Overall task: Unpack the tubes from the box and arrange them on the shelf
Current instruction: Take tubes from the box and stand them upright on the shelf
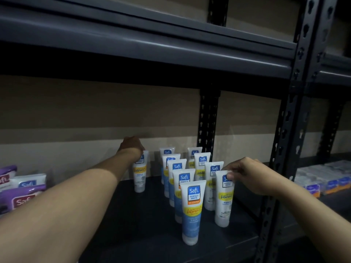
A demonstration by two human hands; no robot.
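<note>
Ten tubes stand on the shelf; left hand grips the far-left tube, right hand fingers pinch the near-right tube.

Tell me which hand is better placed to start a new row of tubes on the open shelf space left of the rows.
Left. The left hand already holds a lone tube there; the right hand grips a tube on the far-right row.

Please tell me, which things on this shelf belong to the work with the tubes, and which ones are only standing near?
Belong to the job:
- left hand on the lone white tube
- right hand holding the front right tube
- the rows of standing tubes
- the shelf

Only nearby:
- purple packs at left
- small boxes on the next shelf at right
</note>
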